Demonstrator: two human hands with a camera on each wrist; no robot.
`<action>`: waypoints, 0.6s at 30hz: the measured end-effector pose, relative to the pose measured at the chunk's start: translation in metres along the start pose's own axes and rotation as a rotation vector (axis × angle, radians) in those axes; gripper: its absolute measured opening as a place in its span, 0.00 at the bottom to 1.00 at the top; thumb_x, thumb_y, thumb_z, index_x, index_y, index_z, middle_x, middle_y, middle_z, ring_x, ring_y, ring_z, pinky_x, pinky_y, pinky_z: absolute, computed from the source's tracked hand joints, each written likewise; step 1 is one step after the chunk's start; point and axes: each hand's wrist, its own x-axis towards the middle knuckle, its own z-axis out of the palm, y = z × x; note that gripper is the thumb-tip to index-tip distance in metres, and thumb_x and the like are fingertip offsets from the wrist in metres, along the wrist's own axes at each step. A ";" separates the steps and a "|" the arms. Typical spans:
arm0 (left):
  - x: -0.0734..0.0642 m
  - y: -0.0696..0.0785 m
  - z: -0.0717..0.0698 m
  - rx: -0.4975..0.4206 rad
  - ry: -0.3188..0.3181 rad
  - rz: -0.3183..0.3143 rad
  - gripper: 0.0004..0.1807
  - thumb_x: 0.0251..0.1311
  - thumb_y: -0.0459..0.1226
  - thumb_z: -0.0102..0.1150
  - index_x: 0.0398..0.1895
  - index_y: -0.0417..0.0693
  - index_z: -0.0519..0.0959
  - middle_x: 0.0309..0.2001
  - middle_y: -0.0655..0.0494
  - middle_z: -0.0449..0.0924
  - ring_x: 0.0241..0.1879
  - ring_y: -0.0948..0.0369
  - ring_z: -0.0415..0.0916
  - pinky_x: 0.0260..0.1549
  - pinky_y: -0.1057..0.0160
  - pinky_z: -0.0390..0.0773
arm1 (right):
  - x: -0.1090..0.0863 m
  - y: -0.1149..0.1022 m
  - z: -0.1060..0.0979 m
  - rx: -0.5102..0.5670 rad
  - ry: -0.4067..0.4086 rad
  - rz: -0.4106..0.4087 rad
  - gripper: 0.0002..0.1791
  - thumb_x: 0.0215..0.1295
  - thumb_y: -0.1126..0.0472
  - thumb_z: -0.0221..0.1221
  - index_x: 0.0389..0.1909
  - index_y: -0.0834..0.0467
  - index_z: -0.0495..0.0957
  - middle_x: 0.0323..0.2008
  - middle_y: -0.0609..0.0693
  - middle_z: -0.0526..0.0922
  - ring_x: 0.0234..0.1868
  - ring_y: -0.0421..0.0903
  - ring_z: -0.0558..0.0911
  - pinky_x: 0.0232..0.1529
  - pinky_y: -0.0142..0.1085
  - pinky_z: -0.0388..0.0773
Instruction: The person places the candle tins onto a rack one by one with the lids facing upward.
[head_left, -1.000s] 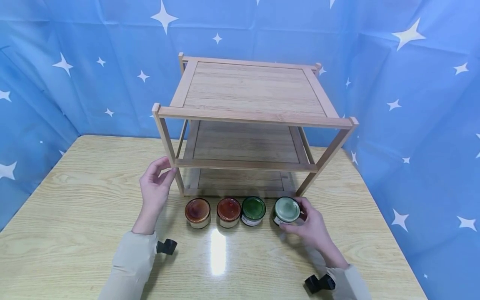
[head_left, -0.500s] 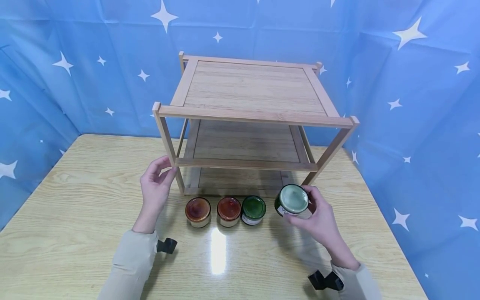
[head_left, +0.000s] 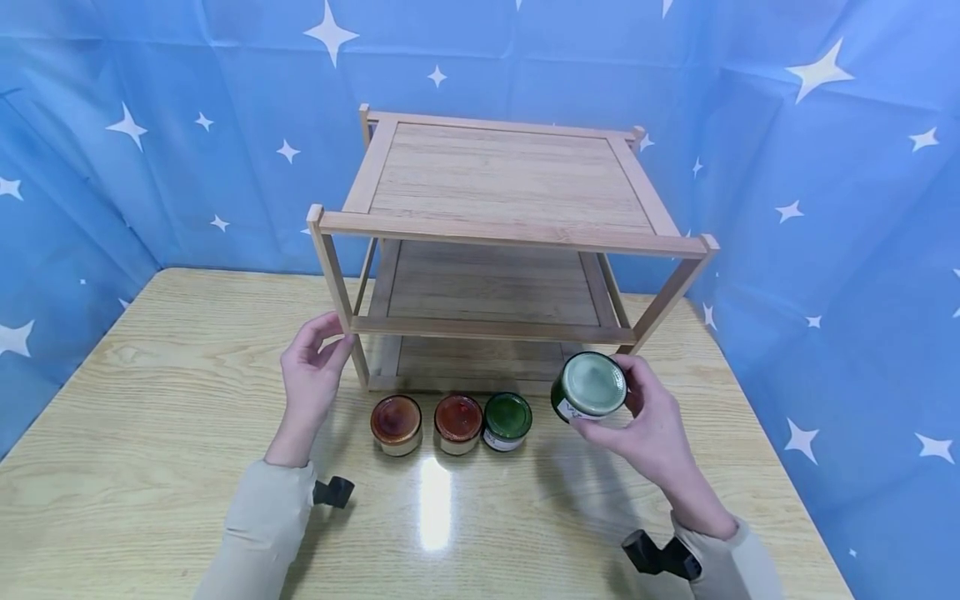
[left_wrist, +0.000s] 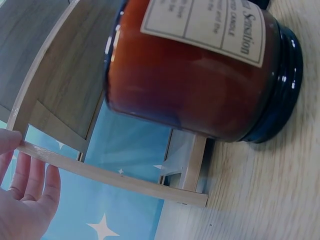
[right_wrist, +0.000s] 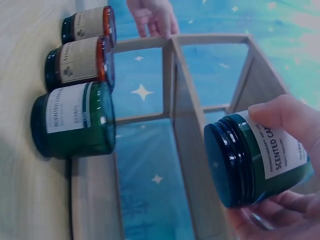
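My right hand (head_left: 652, 429) grips a green scented candle jar (head_left: 595, 385) between thumb and fingers. It is held above the table before the shelf's right front leg; in the right wrist view its dark lid (right_wrist: 220, 162) faces down. With thumb and fingertips, my left hand (head_left: 313, 371) pinches the left front leg (head_left: 333, 279) of a wooden three-tier shelf (head_left: 517, 179). In front of the shelf stand two amber candle jars (head_left: 396, 423) and another green candle jar (head_left: 507, 419), bottoms up on their lids. One amber jar (left_wrist: 185, 75) looms large in the left wrist view.
The shelf's middle board (head_left: 491, 283) and bottom board (head_left: 480, 360) lie under the top one. Its front bars and legs frame the openings. A blue curtain with white stars (head_left: 187, 183) hangs behind the wooden table (head_left: 187, 392).
My right hand has lifted the green candle jar off the table, up and slightly to the right. The left hand stays on the shelf leg, and the other jars have not moved.
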 end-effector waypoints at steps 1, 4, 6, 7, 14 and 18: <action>0.000 0.000 0.000 0.001 0.000 0.000 0.17 0.51 0.15 0.53 0.45 0.32 0.77 0.39 0.61 0.79 0.42 0.65 0.76 0.44 0.70 0.80 | 0.000 -0.002 -0.001 -0.002 -0.001 0.001 0.40 0.32 0.76 0.73 0.52 0.67 0.68 0.45 0.52 0.76 0.43 0.34 0.76 0.46 0.18 0.74; 0.000 -0.001 0.000 -0.007 -0.003 0.008 0.17 0.51 0.15 0.53 0.45 0.32 0.77 0.38 0.61 0.79 0.42 0.65 0.76 0.44 0.70 0.79 | 0.002 -0.007 -0.002 -0.004 0.007 -0.013 0.40 0.31 0.77 0.73 0.52 0.68 0.68 0.45 0.49 0.75 0.43 0.35 0.76 0.45 0.19 0.75; 0.000 -0.002 0.000 -0.015 -0.006 0.014 0.18 0.51 0.14 0.52 0.44 0.32 0.77 0.38 0.61 0.79 0.42 0.65 0.76 0.44 0.70 0.80 | 0.004 -0.011 -0.004 0.005 0.012 -0.035 0.41 0.30 0.79 0.72 0.52 0.68 0.68 0.45 0.46 0.75 0.43 0.36 0.77 0.44 0.19 0.75; 0.000 -0.002 0.000 -0.017 -0.007 0.017 0.18 0.51 0.14 0.52 0.44 0.32 0.77 0.38 0.61 0.79 0.42 0.65 0.76 0.44 0.70 0.80 | 0.005 -0.013 -0.004 0.010 0.015 -0.048 0.41 0.30 0.79 0.72 0.52 0.69 0.68 0.45 0.46 0.75 0.42 0.36 0.77 0.44 0.19 0.76; -0.001 -0.002 0.000 0.002 -0.006 0.012 0.16 0.52 0.15 0.53 0.45 0.32 0.76 0.40 0.61 0.79 0.43 0.64 0.76 0.45 0.70 0.79 | 0.015 -0.032 -0.008 0.036 0.019 -0.097 0.40 0.30 0.80 0.71 0.52 0.69 0.68 0.45 0.45 0.75 0.42 0.38 0.77 0.43 0.20 0.76; -0.001 -0.001 0.000 0.001 0.001 0.004 0.19 0.52 0.15 0.53 0.43 0.41 0.79 0.40 0.58 0.78 0.42 0.64 0.76 0.45 0.70 0.80 | 0.022 -0.041 -0.010 0.062 0.015 -0.114 0.40 0.31 0.80 0.71 0.52 0.69 0.68 0.45 0.46 0.75 0.41 0.39 0.77 0.43 0.21 0.77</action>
